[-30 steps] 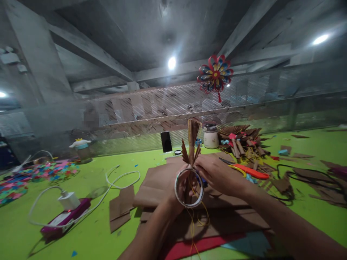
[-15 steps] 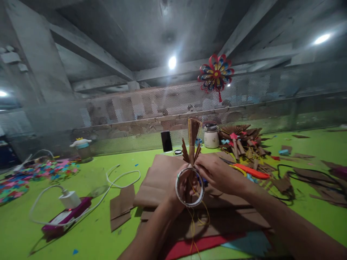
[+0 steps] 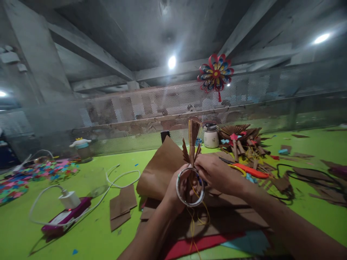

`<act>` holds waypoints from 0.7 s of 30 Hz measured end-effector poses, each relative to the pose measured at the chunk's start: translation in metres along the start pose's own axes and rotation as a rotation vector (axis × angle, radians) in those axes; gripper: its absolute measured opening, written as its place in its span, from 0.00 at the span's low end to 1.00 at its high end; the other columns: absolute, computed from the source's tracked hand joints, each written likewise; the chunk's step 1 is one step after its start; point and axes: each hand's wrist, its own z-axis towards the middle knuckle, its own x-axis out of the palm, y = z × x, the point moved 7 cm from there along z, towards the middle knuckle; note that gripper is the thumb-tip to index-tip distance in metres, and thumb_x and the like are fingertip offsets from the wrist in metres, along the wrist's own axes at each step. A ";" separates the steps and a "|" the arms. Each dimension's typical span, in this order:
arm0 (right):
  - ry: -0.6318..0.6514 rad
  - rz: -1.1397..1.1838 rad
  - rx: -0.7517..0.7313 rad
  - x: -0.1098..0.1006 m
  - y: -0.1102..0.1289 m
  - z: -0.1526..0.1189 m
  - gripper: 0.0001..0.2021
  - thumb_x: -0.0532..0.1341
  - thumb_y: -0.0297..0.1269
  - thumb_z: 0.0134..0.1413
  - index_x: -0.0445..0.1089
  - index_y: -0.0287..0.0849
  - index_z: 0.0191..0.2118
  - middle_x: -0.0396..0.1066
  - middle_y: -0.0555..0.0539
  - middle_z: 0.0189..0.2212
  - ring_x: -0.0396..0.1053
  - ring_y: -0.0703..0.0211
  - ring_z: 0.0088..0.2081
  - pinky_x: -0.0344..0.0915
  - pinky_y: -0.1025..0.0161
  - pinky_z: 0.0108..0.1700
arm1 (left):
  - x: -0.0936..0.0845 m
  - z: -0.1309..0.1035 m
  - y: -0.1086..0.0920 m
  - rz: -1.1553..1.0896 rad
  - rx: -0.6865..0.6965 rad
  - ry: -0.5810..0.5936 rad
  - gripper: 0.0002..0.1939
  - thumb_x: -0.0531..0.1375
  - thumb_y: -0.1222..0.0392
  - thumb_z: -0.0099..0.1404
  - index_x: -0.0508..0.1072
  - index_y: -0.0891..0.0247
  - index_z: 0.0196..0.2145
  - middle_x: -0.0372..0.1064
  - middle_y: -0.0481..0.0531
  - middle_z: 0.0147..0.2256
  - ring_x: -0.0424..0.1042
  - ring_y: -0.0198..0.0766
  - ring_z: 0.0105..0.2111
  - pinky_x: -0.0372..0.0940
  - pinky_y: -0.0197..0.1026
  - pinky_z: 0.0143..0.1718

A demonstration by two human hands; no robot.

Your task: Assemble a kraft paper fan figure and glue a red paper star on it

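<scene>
Upright between my hands stands a pleated brown paper piece [image 3: 194, 133], with small folded wings at its sides. My left hand [image 3: 175, 191] is wrapped round its lower part. My right hand [image 3: 214, 171] pinches at the base of the folds, its fingertips close to the piece. A white roll ring [image 3: 178, 187] sits in front of my left hand, over the fingers. Thin yellow string [image 3: 193, 227] hangs down below it. Under my hands lie brown paper sheets [image 3: 159, 169], one with a corner lifted.
Orange scissors [image 3: 253, 171] and finished brown paper fans [image 3: 234, 131] lie to the right. A white jar [image 3: 211, 137] stands behind. At left are a purple power strip [image 3: 81, 208], white cable [image 3: 123, 173], clear cup [image 3: 97, 182] and coloured paper stars [image 3: 54, 169].
The corner of the top brown sheet has risen and now covers part of the phone behind it. My hands have barely moved.
</scene>
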 end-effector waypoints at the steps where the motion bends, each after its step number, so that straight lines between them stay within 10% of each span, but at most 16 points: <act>1: -0.008 0.008 0.000 0.000 0.000 0.000 0.05 0.52 0.28 0.53 0.60 0.40 0.27 0.63 0.49 0.27 0.57 0.63 0.28 0.54 0.66 0.32 | 0.000 0.000 0.000 -0.002 -0.002 0.002 0.09 0.56 0.56 0.58 0.63 0.65 0.28 0.56 0.44 0.20 0.54 0.26 0.16 0.46 0.29 0.15; 21: -0.158 0.208 -0.021 -0.006 0.000 -0.002 0.06 0.54 0.30 0.54 0.67 0.39 0.30 0.68 0.47 0.28 0.63 0.61 0.31 0.58 0.64 0.35 | -0.005 0.004 0.010 -0.169 -0.103 0.093 0.10 0.51 0.54 0.60 0.63 0.65 0.30 0.58 0.45 0.19 0.56 0.26 0.13 0.49 0.29 0.14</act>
